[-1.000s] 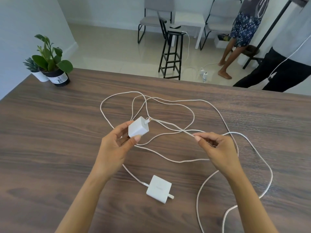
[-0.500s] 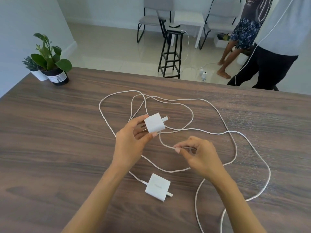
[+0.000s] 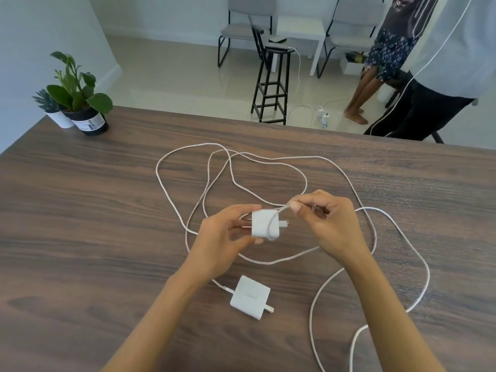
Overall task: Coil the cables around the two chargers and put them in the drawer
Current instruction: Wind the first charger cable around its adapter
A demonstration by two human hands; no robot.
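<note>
A dark wood-grain counter point(image 3: 80, 237) carries everything. Near its front edge lies 1 white charger point(image 3: 250, 297) flat on the wood, prongs pointing right, a cable plugged into its left side. White cables point(image 3: 308, 162) sprawl in loose, overlapping loops across the middle and right of the counter. At the far left corner stand 2 potted plants just beside each other: a leafy one in a dark pot point(image 3: 90, 122) and a small one in a white pot point(image 3: 57, 118).
</note>
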